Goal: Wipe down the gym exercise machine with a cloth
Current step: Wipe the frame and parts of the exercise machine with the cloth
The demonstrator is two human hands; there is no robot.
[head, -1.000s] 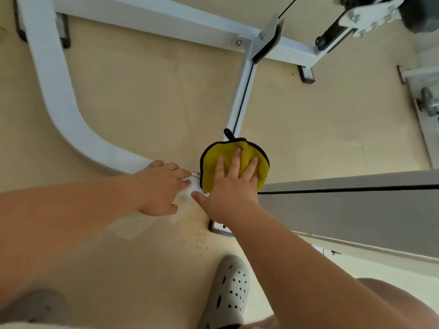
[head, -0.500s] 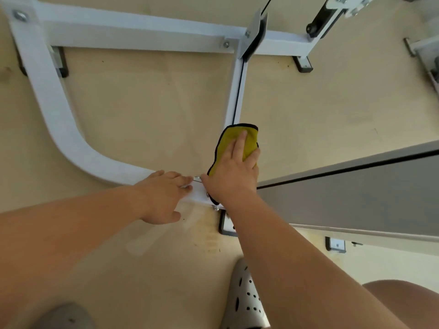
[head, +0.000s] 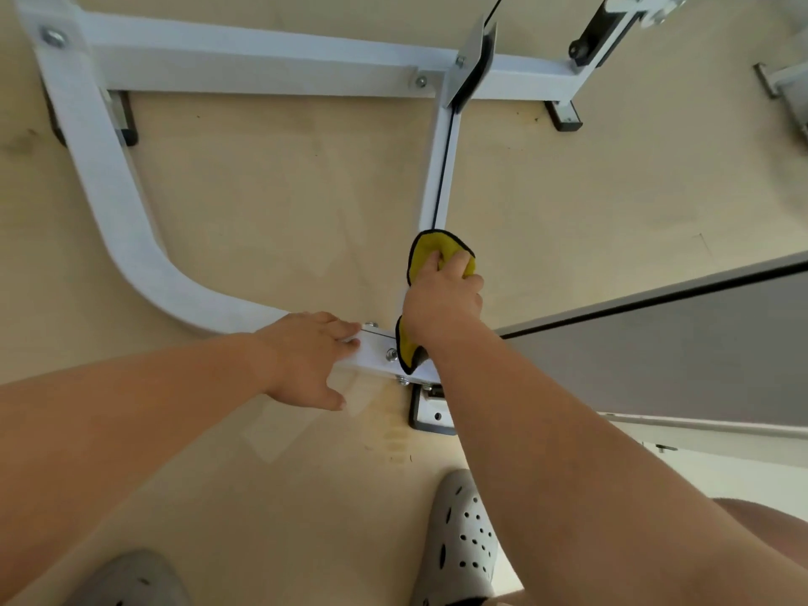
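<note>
The gym machine's white base frame (head: pixel 113 220) lies on the floor: a curved tube at the left, a cross bar at the top and a thin bar (head: pixel 441 168) running down the middle. A yellow cloth with a black edge (head: pixel 430 251) is wrapped over the lower end of that thin bar. My right hand (head: pixel 441 299) grips the cloth around the bar, fingers curled over it. A flap of the cloth hangs below my wrist by the bolted joint. My left hand (head: pixel 306 356) rests on the frame just left of the joint, fingers extended, thumb on the floor side.
A grey panel of the machine (head: pixel 656 352) slants in from the right. Black feet (head: pixel 566 115) hold the frame on the beige floor. A black-and-steel bracket (head: pixel 470 67) stands at the cross bar. My grey perforated clogs (head: pixel 459 544) are at the bottom.
My right hand has slid the cloth up from the joint onto the thin bar, its fingers going from flat to curled around it. The left hand has stayed on the frame.
</note>
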